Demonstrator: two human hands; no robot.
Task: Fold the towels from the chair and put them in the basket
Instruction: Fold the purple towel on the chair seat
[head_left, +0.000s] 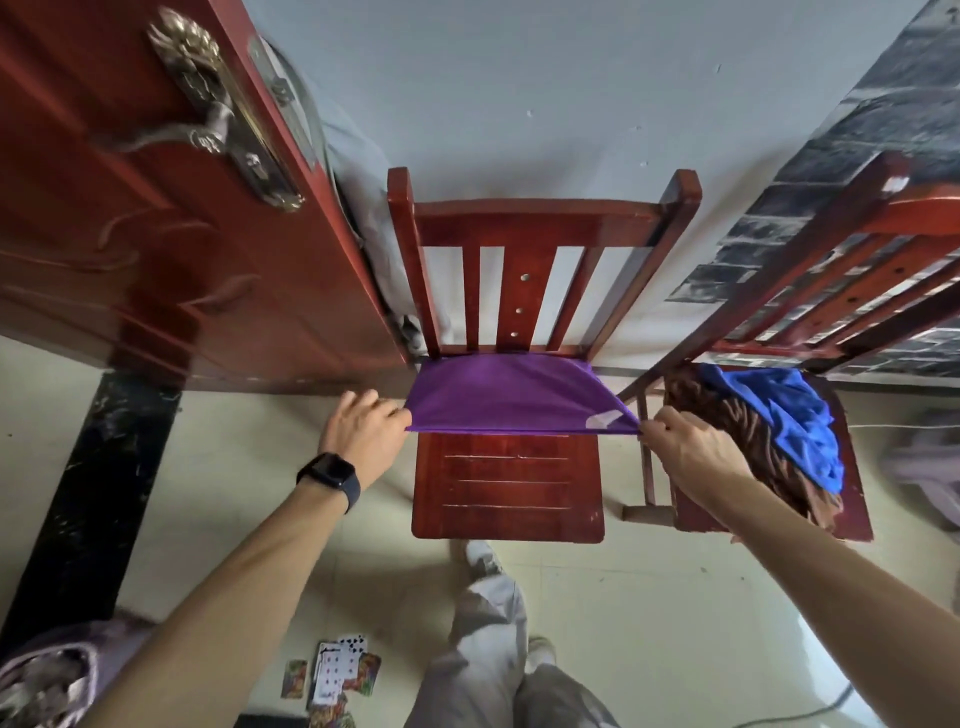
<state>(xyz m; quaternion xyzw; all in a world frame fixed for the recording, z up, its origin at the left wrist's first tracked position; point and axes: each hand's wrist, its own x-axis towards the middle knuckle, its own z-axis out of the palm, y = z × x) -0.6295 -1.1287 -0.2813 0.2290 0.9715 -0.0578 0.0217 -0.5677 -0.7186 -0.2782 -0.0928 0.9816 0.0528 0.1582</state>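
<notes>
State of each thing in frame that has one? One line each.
Purple cloth towel: flat on the red wooden chair's seat, near edge stretched taut.
Left hand: pinches its left corner.
Right hand: pinches its right corner.
Blue cloth towel: crumpled, unfolded, on a brown ribbed item.
Red wooden door: open.
Playing cards: scattered on floor.

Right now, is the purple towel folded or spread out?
Spread: purple towel lies flat over the chair, left hand and right hand pinching its near corners.
</notes>
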